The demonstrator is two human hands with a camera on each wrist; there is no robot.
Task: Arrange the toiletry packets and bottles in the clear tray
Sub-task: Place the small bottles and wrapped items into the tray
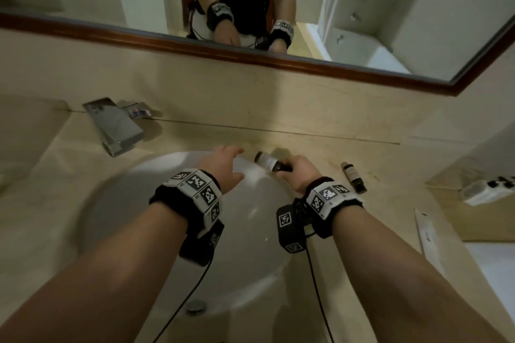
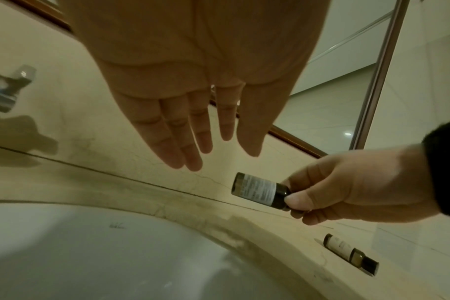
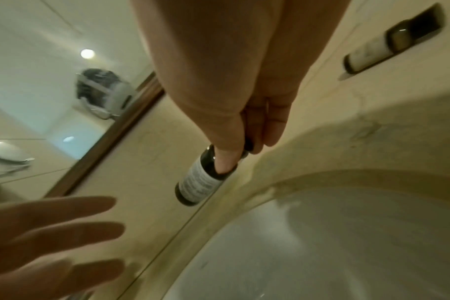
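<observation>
My right hand (image 1: pixel 296 171) pinches a small dark bottle with a pale label (image 1: pixel 267 161) by its cap end, holding it sideways just over the counter behind the sink; the same bottle (image 2: pixel 260 190) (image 3: pixel 197 181) shows in both wrist views. A second dark bottle (image 1: pixel 354 177) (image 2: pixel 350 251) (image 3: pixel 388 41) lies flat on the counter to the right. My left hand (image 1: pixel 230 166) (image 2: pixel 190 132) hovers over the sink's back rim with straight fingers, holding nothing, a little left of the held bottle. A clear tray (image 1: pixel 473 195) with dark-capped items stands at the far right.
The white sink basin (image 1: pixel 167 217) fills the near middle, with a chrome faucet (image 1: pixel 117 127) at the back left. A wood-framed mirror (image 1: pixel 250 60) runs along the wall. A long white flat item (image 1: pixel 425 234) lies at the counter's right edge.
</observation>
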